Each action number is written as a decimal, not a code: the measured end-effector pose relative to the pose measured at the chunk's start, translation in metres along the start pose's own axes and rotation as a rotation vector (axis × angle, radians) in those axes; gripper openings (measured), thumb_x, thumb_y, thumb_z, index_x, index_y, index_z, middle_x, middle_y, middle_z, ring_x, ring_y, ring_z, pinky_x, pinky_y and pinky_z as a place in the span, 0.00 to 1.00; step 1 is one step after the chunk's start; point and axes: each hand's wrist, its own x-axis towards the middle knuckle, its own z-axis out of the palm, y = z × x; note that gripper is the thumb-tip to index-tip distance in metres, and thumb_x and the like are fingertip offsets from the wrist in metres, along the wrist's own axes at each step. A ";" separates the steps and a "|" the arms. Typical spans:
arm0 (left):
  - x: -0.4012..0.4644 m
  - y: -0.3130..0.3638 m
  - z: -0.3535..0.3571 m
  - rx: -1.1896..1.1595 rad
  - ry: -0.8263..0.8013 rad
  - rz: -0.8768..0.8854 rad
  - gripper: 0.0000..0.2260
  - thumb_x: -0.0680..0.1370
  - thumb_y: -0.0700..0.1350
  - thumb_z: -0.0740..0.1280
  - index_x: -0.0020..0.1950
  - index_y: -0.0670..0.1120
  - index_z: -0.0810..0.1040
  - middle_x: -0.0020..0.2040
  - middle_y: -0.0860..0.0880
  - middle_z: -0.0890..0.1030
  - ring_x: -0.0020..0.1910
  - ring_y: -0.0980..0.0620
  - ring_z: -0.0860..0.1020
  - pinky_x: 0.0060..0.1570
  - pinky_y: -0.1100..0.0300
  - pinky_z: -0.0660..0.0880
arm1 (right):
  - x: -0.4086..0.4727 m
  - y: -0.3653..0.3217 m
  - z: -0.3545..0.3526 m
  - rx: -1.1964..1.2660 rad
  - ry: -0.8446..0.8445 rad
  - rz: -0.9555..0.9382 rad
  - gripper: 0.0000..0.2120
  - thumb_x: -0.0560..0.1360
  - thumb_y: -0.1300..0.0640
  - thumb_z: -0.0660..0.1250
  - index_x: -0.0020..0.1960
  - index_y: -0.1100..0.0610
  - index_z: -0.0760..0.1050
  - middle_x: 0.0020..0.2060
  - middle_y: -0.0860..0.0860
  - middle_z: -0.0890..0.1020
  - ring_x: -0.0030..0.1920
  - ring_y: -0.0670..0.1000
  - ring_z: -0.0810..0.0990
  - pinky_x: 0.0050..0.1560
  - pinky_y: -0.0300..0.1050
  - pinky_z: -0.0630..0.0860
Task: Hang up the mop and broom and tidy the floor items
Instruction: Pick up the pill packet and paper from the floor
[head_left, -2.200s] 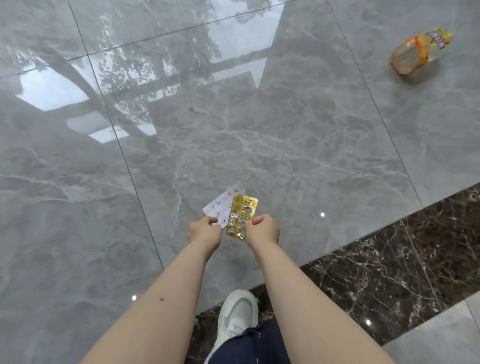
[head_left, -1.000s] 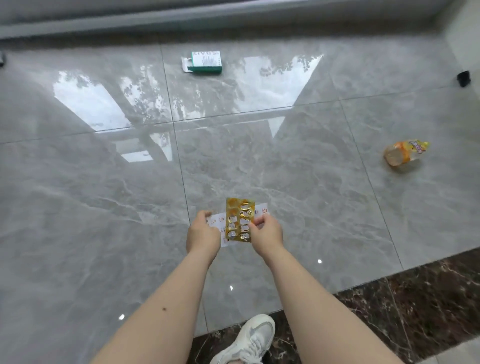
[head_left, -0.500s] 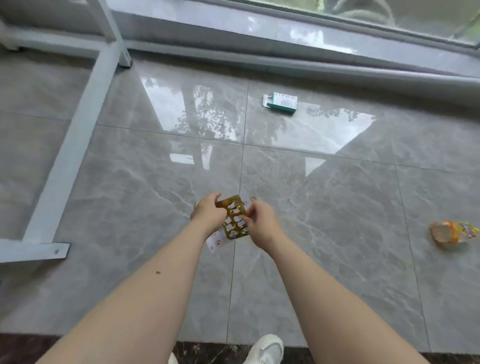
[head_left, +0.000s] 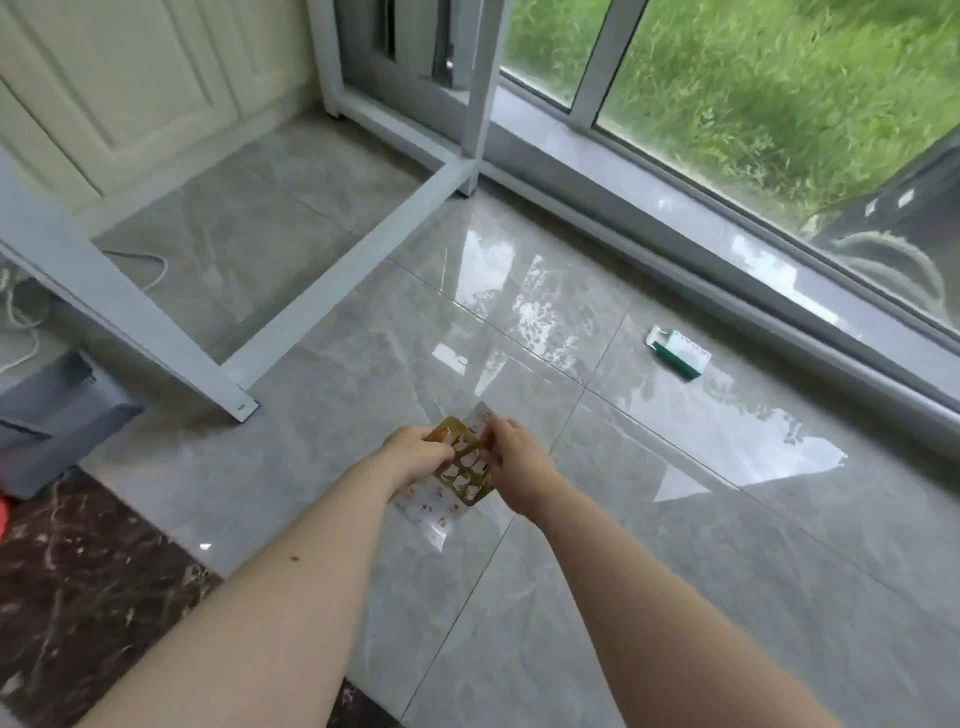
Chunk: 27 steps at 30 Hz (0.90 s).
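Note:
Both hands hold two pill blister packs in front of me, above the grey floor tiles. The gold blister pack (head_left: 465, 470) lies on top of a white blister pack (head_left: 428, 512) that sticks out below it. My left hand (head_left: 413, 454) grips their left edge and my right hand (head_left: 511, 465) grips their right edge. A green and white medicine box (head_left: 680, 353) lies open on the floor near the window sill, to the right and well beyond my hands. No mop or broom is in view.
A white metal frame (head_left: 332, 280) stands on the floor to the left, with cream cabinet doors (head_left: 130, 78) behind it. A grey bin (head_left: 49, 415) and a white cord (head_left: 21, 317) sit at the far left. Sliding windows (head_left: 753, 104) run along the right.
My view has swung up and left, from the floor tiles to the white frame and window. The orange bottle has left the view. Both hands still hold the blister packs, now tilted.

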 end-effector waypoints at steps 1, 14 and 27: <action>-0.008 -0.005 -0.006 -0.025 0.022 -0.002 0.12 0.75 0.44 0.63 0.55 0.45 0.81 0.52 0.45 0.83 0.52 0.46 0.81 0.53 0.55 0.77 | -0.001 -0.008 0.000 -0.019 -0.007 -0.027 0.07 0.77 0.63 0.57 0.54 0.60 0.70 0.54 0.57 0.74 0.45 0.52 0.72 0.48 0.44 0.71; -0.108 -0.122 -0.102 -0.504 0.414 -0.097 0.08 0.76 0.50 0.63 0.47 0.48 0.78 0.42 0.48 0.79 0.39 0.50 0.76 0.37 0.61 0.71 | -0.033 -0.156 0.081 -0.030 -0.069 -0.195 0.13 0.78 0.61 0.57 0.61 0.59 0.72 0.58 0.55 0.72 0.55 0.57 0.76 0.51 0.44 0.72; -0.235 -0.338 -0.214 -1.058 0.787 -0.291 0.12 0.78 0.47 0.60 0.50 0.41 0.78 0.45 0.46 0.78 0.43 0.48 0.75 0.40 0.59 0.69 | -0.123 -0.356 0.264 -0.057 -0.322 -0.298 0.21 0.76 0.67 0.57 0.68 0.57 0.67 0.64 0.57 0.71 0.58 0.58 0.76 0.49 0.46 0.74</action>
